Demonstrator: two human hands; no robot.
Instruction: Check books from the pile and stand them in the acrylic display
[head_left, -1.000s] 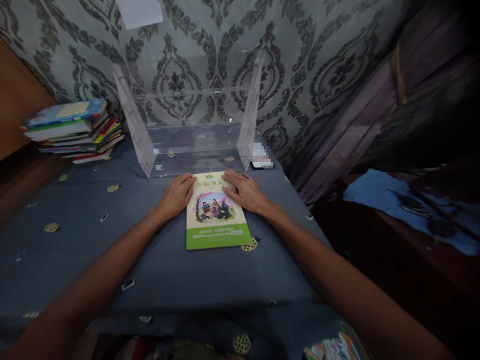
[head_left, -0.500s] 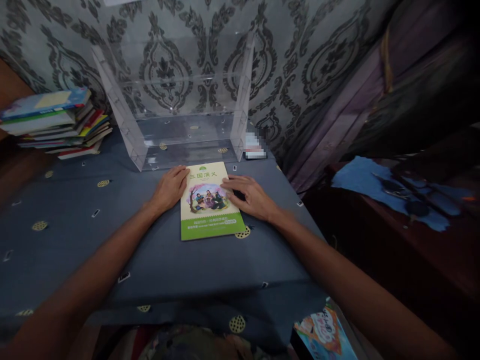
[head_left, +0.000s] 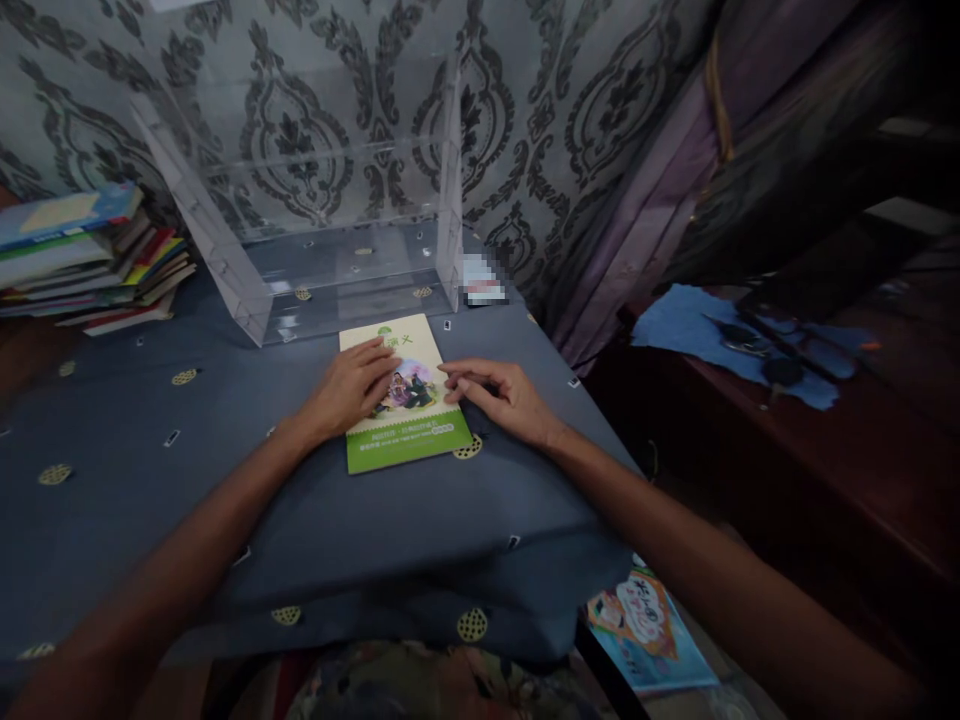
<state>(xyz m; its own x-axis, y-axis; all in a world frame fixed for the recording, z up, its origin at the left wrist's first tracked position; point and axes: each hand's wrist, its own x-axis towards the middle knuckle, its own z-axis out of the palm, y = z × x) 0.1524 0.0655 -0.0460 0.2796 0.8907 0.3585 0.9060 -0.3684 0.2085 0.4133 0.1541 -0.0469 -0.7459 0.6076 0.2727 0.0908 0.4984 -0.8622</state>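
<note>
A paperback book with a cream and green cover and a painted scene lies closed on the cloth-covered table. My left hand rests flat over the left part of the cover, fingers extended, hiding some of the title and picture. At the book's right edge is my right hand, its fingers loosely apart and the index finger reaching to the cover. No firm grip shows there. Just behind the book stands a clear acrylic rack with tiers.
A stack of books is at the left. A small pixelated item lies beside the rack. Right of the table, a dark red surface bears a blue cloth. A blue illustrated book sits below the table's front right corner.
My left hand has moved from the book's left edge onto its cover. My right hand stays by the right edge, its fingers drawn slightly back. The view has shifted right.
</note>
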